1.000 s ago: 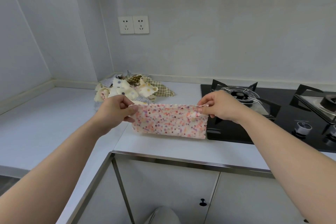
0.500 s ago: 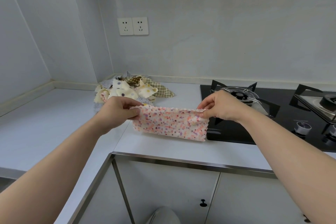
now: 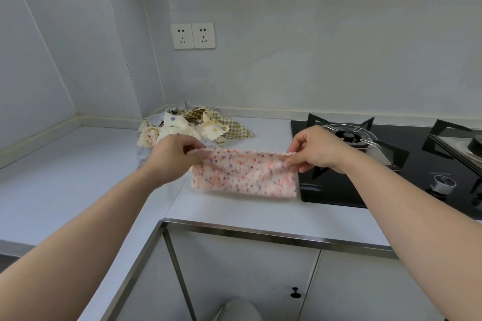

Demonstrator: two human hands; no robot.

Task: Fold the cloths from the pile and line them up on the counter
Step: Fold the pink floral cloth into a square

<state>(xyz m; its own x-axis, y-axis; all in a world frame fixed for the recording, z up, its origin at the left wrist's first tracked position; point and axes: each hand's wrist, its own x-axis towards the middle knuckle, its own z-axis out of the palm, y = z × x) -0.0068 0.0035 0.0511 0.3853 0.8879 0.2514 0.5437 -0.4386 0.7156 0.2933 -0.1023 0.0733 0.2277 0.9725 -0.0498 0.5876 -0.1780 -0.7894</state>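
head view, both hands' fingers pinching speckled cloth [image 3: 243, 173] corners, pile [image 3: 193, 126] behind

Right burner [image 3: 472, 143] cut off.

Kitchen corner: gas hob, wall sockets, cabinets

A black glass gas hob [image 3: 407, 180] is set into the surface at the right, with a burner [image 3: 348, 135] under a black pan support and a silver control knob [image 3: 442, 183] near its front edge. A double wall socket [image 3: 193, 35] sits on the pale wall. Below, white cabinet doors [image 3: 242, 273] carry a small dark knob [image 3: 295, 292].
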